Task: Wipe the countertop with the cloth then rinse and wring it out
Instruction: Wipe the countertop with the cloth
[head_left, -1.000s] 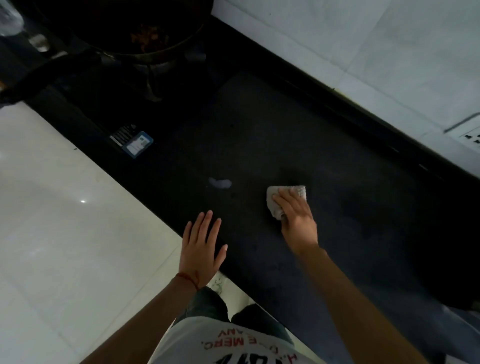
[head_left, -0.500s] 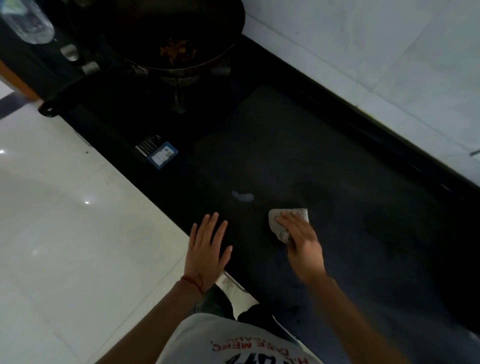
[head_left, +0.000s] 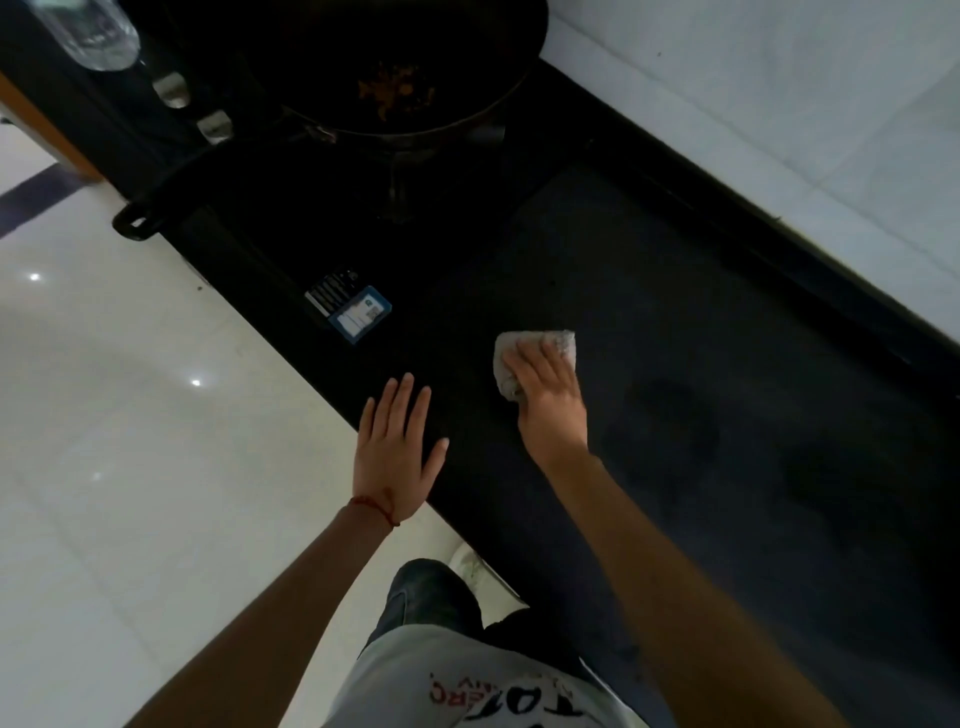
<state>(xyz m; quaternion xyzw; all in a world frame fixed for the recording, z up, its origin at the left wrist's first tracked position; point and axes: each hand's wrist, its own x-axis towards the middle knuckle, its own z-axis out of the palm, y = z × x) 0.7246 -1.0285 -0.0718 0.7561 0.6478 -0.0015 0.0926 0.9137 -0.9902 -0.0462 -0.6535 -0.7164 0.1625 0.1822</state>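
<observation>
Forward slid the cloth (head_left: 535, 347) under the pressing right hand (head_left: 550, 400); left hand (head_left: 397, 452) spread on dark countertop (head_left: 727, 364).

Single head-worn view, looking steeply down, close over dark countertop (head_left: 675, 364), floor (head_left: 130, 467) at left

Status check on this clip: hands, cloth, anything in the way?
Right hand pressing cloth on countertop. Left hand flat, empty, at counter edge. Card lies near the cloth.
</observation>
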